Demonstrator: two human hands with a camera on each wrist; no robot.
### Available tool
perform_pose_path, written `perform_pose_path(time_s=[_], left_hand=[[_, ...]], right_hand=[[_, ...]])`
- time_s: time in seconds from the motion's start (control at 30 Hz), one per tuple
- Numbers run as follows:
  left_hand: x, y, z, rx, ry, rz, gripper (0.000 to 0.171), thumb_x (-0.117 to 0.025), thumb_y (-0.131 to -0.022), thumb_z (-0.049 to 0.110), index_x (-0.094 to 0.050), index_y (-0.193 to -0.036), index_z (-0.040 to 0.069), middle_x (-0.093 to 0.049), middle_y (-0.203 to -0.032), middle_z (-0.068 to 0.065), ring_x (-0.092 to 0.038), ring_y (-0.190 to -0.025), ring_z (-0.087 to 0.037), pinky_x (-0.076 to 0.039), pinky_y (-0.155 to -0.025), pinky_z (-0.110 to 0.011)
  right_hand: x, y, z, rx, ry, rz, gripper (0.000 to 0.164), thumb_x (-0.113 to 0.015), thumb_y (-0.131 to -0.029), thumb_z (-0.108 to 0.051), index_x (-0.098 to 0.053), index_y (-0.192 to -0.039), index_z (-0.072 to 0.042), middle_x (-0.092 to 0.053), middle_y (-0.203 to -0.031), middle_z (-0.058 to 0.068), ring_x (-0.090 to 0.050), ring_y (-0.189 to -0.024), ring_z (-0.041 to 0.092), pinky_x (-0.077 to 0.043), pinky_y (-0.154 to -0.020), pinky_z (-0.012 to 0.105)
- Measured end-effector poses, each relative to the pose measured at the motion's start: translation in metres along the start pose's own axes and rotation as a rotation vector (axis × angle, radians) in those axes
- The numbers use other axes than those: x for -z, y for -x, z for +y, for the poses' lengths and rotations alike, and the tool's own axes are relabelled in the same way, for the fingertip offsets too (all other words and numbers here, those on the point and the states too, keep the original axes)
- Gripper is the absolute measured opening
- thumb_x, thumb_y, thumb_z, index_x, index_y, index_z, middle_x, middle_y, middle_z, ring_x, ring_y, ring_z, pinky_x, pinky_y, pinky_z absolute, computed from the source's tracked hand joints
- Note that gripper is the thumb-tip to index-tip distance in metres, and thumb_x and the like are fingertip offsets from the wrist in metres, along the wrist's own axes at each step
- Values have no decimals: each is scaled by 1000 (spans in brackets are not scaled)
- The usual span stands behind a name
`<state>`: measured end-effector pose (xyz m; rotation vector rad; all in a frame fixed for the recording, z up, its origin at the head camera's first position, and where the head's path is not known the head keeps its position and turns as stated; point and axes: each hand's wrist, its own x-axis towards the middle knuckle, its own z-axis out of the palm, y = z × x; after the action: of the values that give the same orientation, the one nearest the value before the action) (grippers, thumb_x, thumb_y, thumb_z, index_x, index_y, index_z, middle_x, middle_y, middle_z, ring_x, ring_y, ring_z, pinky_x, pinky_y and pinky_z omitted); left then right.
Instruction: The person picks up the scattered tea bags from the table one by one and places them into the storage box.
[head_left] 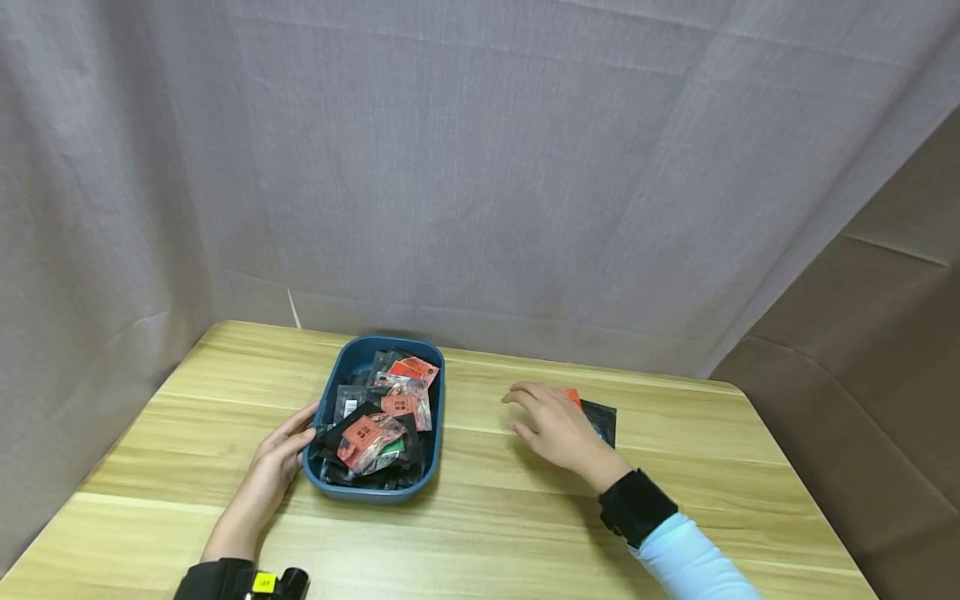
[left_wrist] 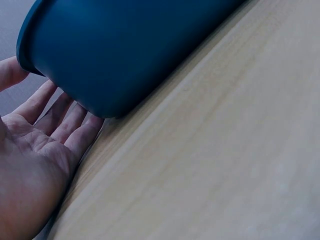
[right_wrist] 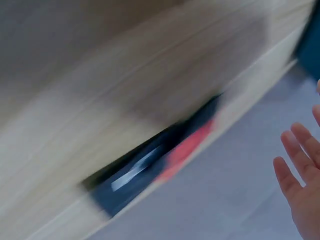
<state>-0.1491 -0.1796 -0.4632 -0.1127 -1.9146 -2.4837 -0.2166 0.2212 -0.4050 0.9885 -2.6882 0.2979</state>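
Observation:
A dark blue plastic bin (head_left: 373, 495) stands on the table, filled with several small black and clear packets (head_left: 370, 437) bearing red-orange labels. At its left side my left hand (head_left: 277, 458) rests, thumb at the rim and fingers along the outer wall; in the left wrist view the fingers lie straight against the blue wall (left_wrist: 115, 55). My right hand (head_left: 558, 429) hovers over the table right of the bin, fingers loosely bent and holding nothing. Partly hidden behind it lies a black packet (head_left: 602, 418) with an orange-red part; the right wrist view shows this packet (right_wrist: 150, 160) blurred, apart from the fingers.
The wooden table (head_left: 480, 542) has rounded far corners. A grey cloth curtain (head_left: 480, 183) hangs right behind its far edge and along the left. Brown cloth (head_left: 862, 400) hangs on the right side.

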Motion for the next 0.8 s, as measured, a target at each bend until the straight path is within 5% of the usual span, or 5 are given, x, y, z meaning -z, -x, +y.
perform_pose_path(time_s=[0.33,0.67,0.8], left_hand=[[0,1,2,13,-20,6,57,-48,-102,11,-28,-149,-14,-56,-127,18,-53,-118,1,-45,-94,-18],[-1,2,1,21,-29,11,58,-48,-102,12,-27,-149,-14,-57,-126,19,-52,-117,1,-45,-94,-18],[-1,0,1,17,-26,16,57,-48,-102,12,-28,-149,-14,-58,-125,19,-53,-117,1,-45,-94,-18]], right_hand=[[-4,29,66,-196,52,-71,55,-77,-87,-31,-60,-129,1,-59,-129,20,-55,-121,39,-44,-100,52],[-7,34,79,-329,22,-185,67,-73,-90,-38,-51,-136,6,-55,-133,27,-51,-123,44,-39,-103,56],[-9,33,82,-334,-33,-165,65,-77,-87,-33,-53,-134,5,-57,-128,25,-54,-117,43,-43,-98,55]])
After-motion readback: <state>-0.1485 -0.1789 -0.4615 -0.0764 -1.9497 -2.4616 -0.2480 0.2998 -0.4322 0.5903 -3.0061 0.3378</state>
